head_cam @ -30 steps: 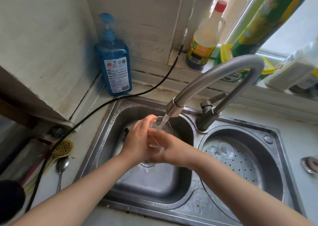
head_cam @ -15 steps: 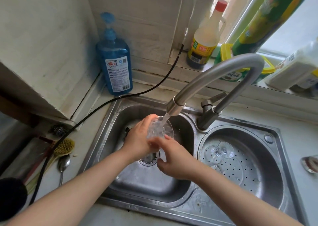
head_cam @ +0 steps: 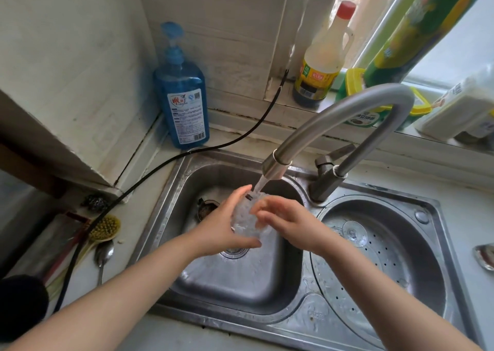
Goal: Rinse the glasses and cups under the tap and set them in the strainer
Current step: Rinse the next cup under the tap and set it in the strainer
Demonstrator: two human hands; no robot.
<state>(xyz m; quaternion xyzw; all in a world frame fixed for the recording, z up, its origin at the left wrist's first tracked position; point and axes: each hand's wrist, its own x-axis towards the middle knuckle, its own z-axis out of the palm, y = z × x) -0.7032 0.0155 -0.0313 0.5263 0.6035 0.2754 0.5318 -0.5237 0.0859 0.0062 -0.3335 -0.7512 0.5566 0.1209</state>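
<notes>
We are mid-rinse: our left hand (head_cam: 222,230) grips the glass (head_cam: 246,218) under the tap (head_cam: 275,167) while our right hand (head_cam: 287,221) rubs it with loose fingers, and next it likely needs carrying to the strainer (head_cam: 427,278).

Tap spout (head_cam: 347,115) arches over the left basin; strainer (head_cam: 417,278) on the right holds just a glass (head_cam: 354,233) near its back-left edge.

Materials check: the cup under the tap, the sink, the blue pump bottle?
Cup: clear, looks like glass, possibly plastic; hands show through it.
Sink: brushed metal, probably stainless steel; dull grey sheen, water spots.
Pump bottle: translucent blue plastic, with a printed label.
</notes>
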